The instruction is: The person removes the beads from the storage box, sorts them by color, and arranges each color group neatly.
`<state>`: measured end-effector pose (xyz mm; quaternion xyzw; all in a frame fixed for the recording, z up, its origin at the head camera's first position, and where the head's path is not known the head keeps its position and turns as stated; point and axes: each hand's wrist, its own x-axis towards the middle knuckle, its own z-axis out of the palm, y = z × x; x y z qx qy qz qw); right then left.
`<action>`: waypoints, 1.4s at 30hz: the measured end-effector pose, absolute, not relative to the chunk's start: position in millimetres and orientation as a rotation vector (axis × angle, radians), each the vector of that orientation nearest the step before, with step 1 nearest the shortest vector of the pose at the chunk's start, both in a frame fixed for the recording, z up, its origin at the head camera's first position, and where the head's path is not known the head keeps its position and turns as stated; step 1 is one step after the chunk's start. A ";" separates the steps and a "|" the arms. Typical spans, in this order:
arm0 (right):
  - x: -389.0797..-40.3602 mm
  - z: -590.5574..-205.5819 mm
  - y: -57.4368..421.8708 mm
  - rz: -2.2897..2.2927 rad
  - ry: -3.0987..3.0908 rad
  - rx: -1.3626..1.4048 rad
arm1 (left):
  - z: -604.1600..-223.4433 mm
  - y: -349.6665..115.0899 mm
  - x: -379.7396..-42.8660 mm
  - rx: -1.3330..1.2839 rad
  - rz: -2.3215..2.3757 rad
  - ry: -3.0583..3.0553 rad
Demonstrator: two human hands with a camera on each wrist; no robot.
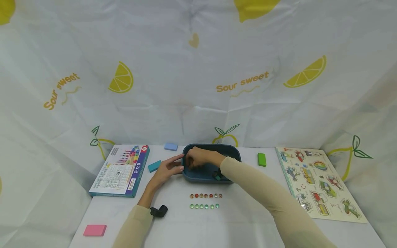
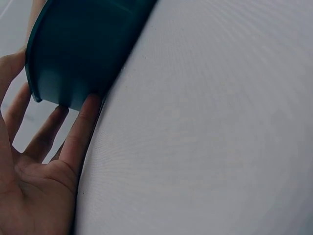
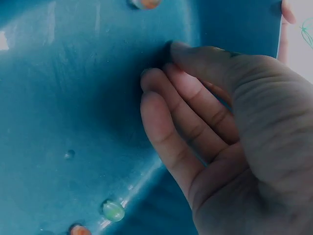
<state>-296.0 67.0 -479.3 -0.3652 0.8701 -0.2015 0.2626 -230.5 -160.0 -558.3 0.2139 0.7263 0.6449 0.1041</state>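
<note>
A dark blue plastic bin (image 1: 214, 180) stands at the back middle of the table. My left hand (image 1: 165, 172) rests against its left end, fingers fairly straight and touching the wall (image 2: 73, 58) in the left wrist view. My right hand (image 1: 200, 157) reaches inside the bin, near its left end. Its fingers bend toward the bin floor (image 3: 73, 107), thumb close to the index finger; whether a bead is between them is hidden. In the right wrist view a green glass bead (image 3: 114, 210) and orange beads (image 3: 79, 229) lie in the bin.
Before the bin run a row of orange-brown beads (image 1: 201, 195) and a row of green ones (image 1: 201, 206). A boxed set (image 1: 118, 172) lies left, a picture puzzle board (image 1: 321, 182) right. Blue (image 1: 171, 147), teal (image 1: 154, 166), green (image 1: 262, 159) and pink blocks (image 1: 94, 230) are scattered around.
</note>
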 end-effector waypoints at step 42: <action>-135.2 -533.8 218.3 -1.105 2.583 -0.790 | -562.9 -158.3 -230.5 0.625 1.924 2.127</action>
